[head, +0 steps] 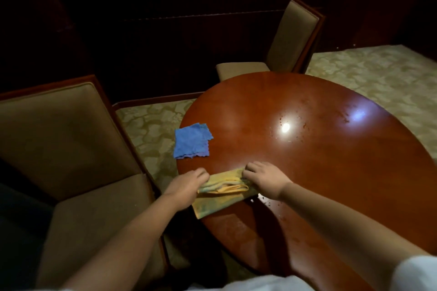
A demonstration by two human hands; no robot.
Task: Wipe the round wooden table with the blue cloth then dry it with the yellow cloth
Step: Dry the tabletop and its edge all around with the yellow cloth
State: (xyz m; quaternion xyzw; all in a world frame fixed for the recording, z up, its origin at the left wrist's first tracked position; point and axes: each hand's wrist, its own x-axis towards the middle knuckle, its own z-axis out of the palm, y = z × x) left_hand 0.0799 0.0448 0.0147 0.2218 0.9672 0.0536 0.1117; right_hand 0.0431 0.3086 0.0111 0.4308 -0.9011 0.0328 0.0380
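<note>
1. We see a round wooden table point(307, 149). It is shiny and red-brown, and lamps shine back from its top.
2. Our yellow cloth point(222, 190) lies folded at the table's edge at about 7 o'clock, close to us. One corner hangs a little over the rim.
3. Our left hand point(189, 183) is at the left end of the yellow cloth. Its fingers are curled and its grip pinches the cloth there.
4. Our right hand point(264, 181) is at the right end of the same cloth. Its fingers are bent down onto the cloth, and its grip holds that end too.
5. The blue cloth point(192, 141) lies folded flat at the table's edge at about 9 o'clock. Part of it sticks out past the rim. No hand touches it, and it sits near the yellow cloth but apart from it.
6. Small wet drops point(293, 125) dot the table top near the middle and toward 2 o'clock.
7. A tan padded chair point(71, 149) stands at the table's 9 o'clock side. Another chair point(283, 47) stands at 12 o'clock.
8. The floor has a pale carpet point(378, 73) with a flowery pattern.
</note>
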